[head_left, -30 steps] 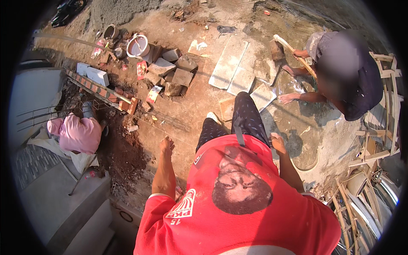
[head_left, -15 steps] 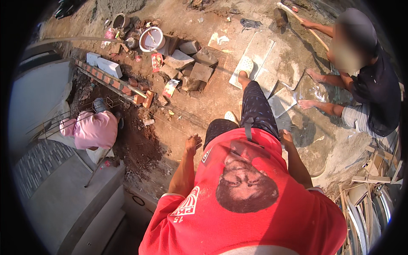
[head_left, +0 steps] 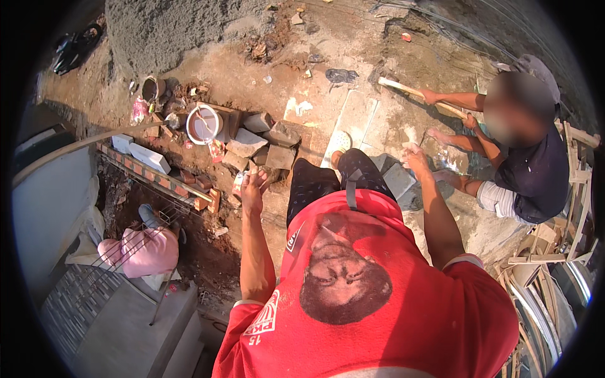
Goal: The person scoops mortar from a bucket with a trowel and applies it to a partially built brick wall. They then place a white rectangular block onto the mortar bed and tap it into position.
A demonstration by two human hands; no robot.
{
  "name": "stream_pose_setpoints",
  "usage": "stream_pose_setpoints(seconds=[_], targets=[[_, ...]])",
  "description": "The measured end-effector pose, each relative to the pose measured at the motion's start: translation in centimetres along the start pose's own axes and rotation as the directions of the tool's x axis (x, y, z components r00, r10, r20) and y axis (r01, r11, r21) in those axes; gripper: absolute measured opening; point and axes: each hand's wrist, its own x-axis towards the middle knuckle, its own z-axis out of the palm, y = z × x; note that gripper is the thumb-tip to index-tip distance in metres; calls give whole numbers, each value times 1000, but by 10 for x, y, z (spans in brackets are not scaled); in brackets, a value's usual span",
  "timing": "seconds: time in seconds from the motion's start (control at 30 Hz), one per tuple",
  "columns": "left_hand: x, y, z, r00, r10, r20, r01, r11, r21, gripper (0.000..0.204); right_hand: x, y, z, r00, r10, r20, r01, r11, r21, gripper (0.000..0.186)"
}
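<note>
My left hand (head_left: pixel 254 187) is raised ahead of my body, fingers loosely bent and apart, with nothing visible in it. Beneath it in the picture are brown soil and a scrap of printed paper (head_left: pixel 237 184). My right hand (head_left: pixel 415 159) is also raised, its fingers partly stretched, and no held thing shows. Pale slabs (head_left: pixel 356 116) lie on the ground ahead, with my light clog (head_left: pixel 341 141) on them. At right, a crouching co-worker in a dark shirt (head_left: pixel 535 164) grips a long wooden handle (head_left: pixel 435 102) with both hands.
A white bucket (head_left: pixel 204 124) stands beside broken stone blocks (head_left: pixel 247 143). A brick row (head_left: pixel 154 178) borders a dug trench, where a person in pink (head_left: pixel 147 252) bends over. Grey sand (head_left: pixel 170 31) is heaped far left; scrap wood (head_left: pixel 548 296) lies at right.
Both my hands have risen and moved farther forward. The view has shifted, showing more of the sand heap. The co-worker's wooden handle has swung lower and lies flatter.
</note>
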Motion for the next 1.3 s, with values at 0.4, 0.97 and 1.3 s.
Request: stream_pose_setpoints(seconds=[0.4, 0.97, 1.3], targets=[[103, -43, -36, 894, -399, -206, 325, 891, -316, 28, 164, -7, 60, 906, -327, 268, 414, 816, -404, 19], [439, 461, -138, 893, 337, -299, -412, 879, -240, 36, 342, -590, 441, 917, -264, 299, 349, 893, -283, 23], [446, 403, -178, 923, -226, -311, 164, 963, -213, 18, 410, -780, 638, 877, 41, 478, 331, 670, -665, 22]])
